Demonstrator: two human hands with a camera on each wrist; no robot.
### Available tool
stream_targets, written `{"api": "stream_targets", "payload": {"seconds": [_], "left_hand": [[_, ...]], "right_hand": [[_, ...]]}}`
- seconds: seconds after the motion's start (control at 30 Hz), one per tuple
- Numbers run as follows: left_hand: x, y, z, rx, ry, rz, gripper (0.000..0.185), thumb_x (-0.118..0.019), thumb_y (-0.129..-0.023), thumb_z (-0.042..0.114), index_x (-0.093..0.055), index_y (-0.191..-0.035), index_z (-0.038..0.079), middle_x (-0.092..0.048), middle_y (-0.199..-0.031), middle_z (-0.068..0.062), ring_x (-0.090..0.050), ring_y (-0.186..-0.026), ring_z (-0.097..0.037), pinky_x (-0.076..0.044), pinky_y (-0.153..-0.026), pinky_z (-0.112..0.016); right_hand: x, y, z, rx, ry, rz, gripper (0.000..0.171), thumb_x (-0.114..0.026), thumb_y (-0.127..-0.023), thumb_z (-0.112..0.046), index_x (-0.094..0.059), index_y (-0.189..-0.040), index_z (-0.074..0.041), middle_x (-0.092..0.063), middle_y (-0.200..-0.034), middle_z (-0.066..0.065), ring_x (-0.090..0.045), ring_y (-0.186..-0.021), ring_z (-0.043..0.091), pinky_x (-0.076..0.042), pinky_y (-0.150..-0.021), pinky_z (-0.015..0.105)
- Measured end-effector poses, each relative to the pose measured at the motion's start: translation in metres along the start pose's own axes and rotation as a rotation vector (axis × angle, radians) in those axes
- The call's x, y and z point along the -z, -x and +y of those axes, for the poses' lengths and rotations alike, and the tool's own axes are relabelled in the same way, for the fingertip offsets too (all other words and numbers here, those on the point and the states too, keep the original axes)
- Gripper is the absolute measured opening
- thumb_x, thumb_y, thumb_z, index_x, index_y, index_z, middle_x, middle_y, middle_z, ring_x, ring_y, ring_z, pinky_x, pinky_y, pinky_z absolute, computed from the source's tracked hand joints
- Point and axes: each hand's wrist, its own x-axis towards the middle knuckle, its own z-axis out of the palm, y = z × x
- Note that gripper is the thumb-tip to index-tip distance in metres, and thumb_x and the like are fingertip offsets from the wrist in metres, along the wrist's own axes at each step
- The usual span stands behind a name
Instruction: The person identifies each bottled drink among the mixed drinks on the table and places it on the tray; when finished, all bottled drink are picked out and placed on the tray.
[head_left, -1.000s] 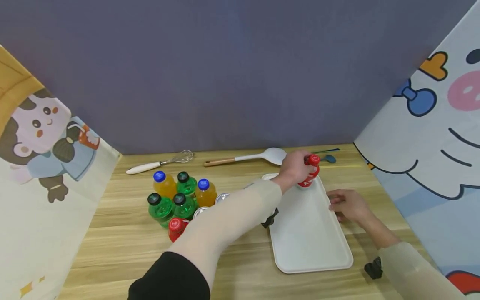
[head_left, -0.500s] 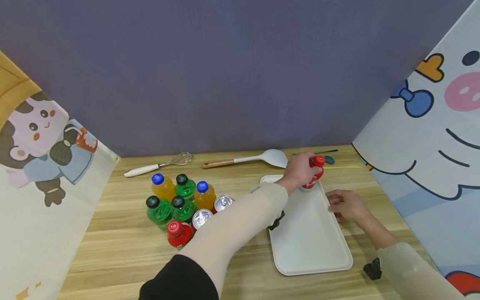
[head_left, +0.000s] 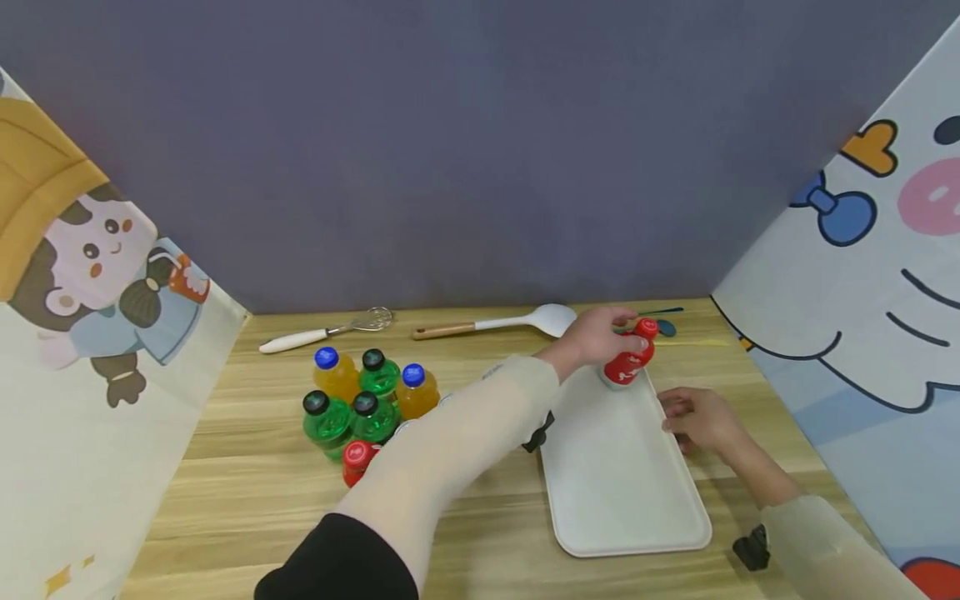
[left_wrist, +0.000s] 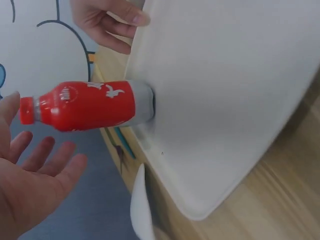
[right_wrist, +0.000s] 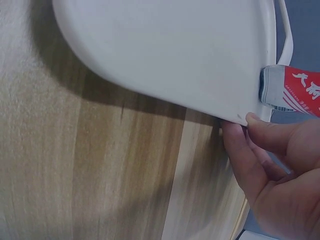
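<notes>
A red bottle [head_left: 628,364] with a red cap and a clear base stands on the far right corner of the white tray [head_left: 622,475]. Beside its upper part is my left hand [head_left: 591,337]; in the left wrist view that hand's fingers [left_wrist: 47,162] are spread and relaxed, apart from the bottle's body, with the thumb close to the cap. At the tray's right edge, my right hand [head_left: 705,419] pinches the rim. In the right wrist view its thumb [right_wrist: 265,131] lies on top of the rim and the forefinger is under it.
Several green bottles [head_left: 330,423], orange-drink bottles [head_left: 335,379] and another red bottle [head_left: 357,458] stand at left. My left forearm mostly hides the cans there. A whisk [head_left: 330,332], a white spatula [head_left: 551,319] and a dark spoon [head_left: 666,328] lie along the back wall.
My left hand has loosened from the red bottle, which has shifted slightly right and now stands by itself on the tray. The right hand keeps its hold on the rim.
</notes>
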Motion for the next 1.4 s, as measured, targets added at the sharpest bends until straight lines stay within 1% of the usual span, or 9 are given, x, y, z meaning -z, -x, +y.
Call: {"api": "stream_targets", "payload": {"seconds": [0.13, 0.27, 0.4, 0.5, 0.63, 0.77, 0.97, 1.17, 1.4], "left_hand": [[0.013, 0.011, 0.006, -0.024, 0.008, -0.033, 0.051, -0.069, -0.099, 0.038, -0.058, -0.145, 0.019, -0.061, -0.144, -0.001, -0.059, -0.129, -0.015, -0.052, -0.098, -0.027], [0.029, 0.028, 0.016, -0.067, 0.001, -0.092, 0.051, -0.066, -0.1, 0.043, -0.059, -0.144, 0.02, -0.062, -0.141, 0.001, -0.059, -0.124, -0.011, -0.053, -0.094, -0.026], [0.05, 0.047, 0.021, -0.122, 0.009, -0.137, 0.047, -0.064, -0.101, 0.043, -0.06, -0.143, 0.022, -0.062, -0.137, 0.004, -0.058, -0.121, -0.009, -0.053, -0.093, -0.027], [0.069, 0.062, 0.02, -0.155, 0.043, -0.136, 0.044, -0.063, -0.102, 0.04, -0.061, -0.142, 0.022, -0.063, -0.134, 0.005, -0.058, -0.121, -0.01, -0.052, -0.094, -0.027], [0.095, 0.081, 0.016, -0.173, 0.078, -0.087, 0.042, -0.064, -0.102, 0.037, -0.062, -0.14, 0.02, -0.066, -0.131, 0.004, -0.059, -0.12, -0.012, -0.054, -0.093, -0.028], [0.123, 0.098, 0.011, -0.161, 0.064, -0.027, 0.041, -0.064, -0.102, 0.037, -0.063, -0.139, 0.021, -0.066, -0.13, 0.006, -0.059, -0.123, -0.013, -0.052, -0.097, -0.031], [0.159, 0.124, -0.004, -0.151, 0.035, 0.019, 0.041, -0.062, -0.103, 0.036, -0.061, -0.14, 0.019, -0.063, -0.133, 0.004, -0.059, -0.123, -0.016, -0.052, -0.099, -0.034], [0.185, 0.154, -0.023, -0.125, 0.039, 0.081, 0.041, -0.063, -0.103, 0.036, -0.061, -0.14, 0.02, -0.063, -0.133, 0.002, -0.063, -0.117, -0.016, -0.056, -0.093, -0.038], [0.207, 0.191, -0.05, -0.077, 0.016, 0.158, 0.039, -0.064, -0.102, 0.035, -0.061, -0.138, 0.02, -0.063, -0.132, 0.001, -0.063, -0.119, -0.02, -0.054, -0.101, -0.042]], "right_hand": [[0.0, -0.001, 0.002, 0.009, 0.002, -0.007, 0.052, -0.072, -0.094, -0.005, -0.053, -0.142, 0.004, -0.066, -0.115, 0.024, -0.067, -0.079, 0.021, -0.062, -0.064, 0.036], [0.0, -0.003, 0.006, 0.018, -0.005, -0.007, 0.052, -0.073, -0.093, -0.005, -0.054, -0.14, 0.005, -0.067, -0.114, 0.024, -0.067, -0.078, 0.02, -0.062, -0.063, 0.036], [0.001, -0.004, 0.01, 0.045, -0.01, -0.016, 0.053, -0.074, -0.092, -0.005, -0.053, -0.14, 0.006, -0.067, -0.115, 0.025, -0.067, -0.079, 0.02, -0.062, -0.064, 0.037], [0.001, -0.004, 0.011, 0.053, -0.023, -0.03, 0.054, -0.074, -0.092, -0.006, -0.053, -0.14, 0.006, -0.066, -0.117, 0.026, -0.067, -0.082, 0.021, -0.063, -0.065, 0.037], [0.001, -0.003, 0.011, 0.071, -0.036, -0.049, 0.055, -0.074, -0.093, -0.006, -0.051, -0.141, 0.007, -0.065, -0.119, 0.027, -0.068, -0.082, 0.022, -0.063, -0.066, 0.036], [0.001, -0.001, 0.012, 0.094, -0.043, -0.058, 0.056, -0.073, -0.093, -0.006, -0.05, -0.142, 0.009, -0.064, -0.119, 0.028, -0.067, -0.083, 0.022, -0.063, -0.066, 0.036], [0.004, -0.001, 0.013, 0.101, -0.048, -0.065, 0.058, -0.073, -0.094, -0.006, -0.048, -0.143, 0.011, -0.063, -0.119, 0.029, -0.067, -0.086, 0.022, -0.063, -0.066, 0.036], [0.006, -0.002, 0.012, 0.093, -0.035, -0.072, 0.06, -0.073, -0.095, -0.01, -0.046, -0.144, 0.01, -0.062, -0.121, 0.03, -0.068, -0.087, 0.021, -0.063, -0.067, 0.036], [0.004, 0.001, 0.008, 0.1, -0.058, -0.083, 0.059, -0.074, -0.094, -0.009, -0.047, -0.143, 0.011, -0.063, -0.119, 0.029, -0.069, -0.086, 0.021, -0.063, -0.067, 0.037]]}}
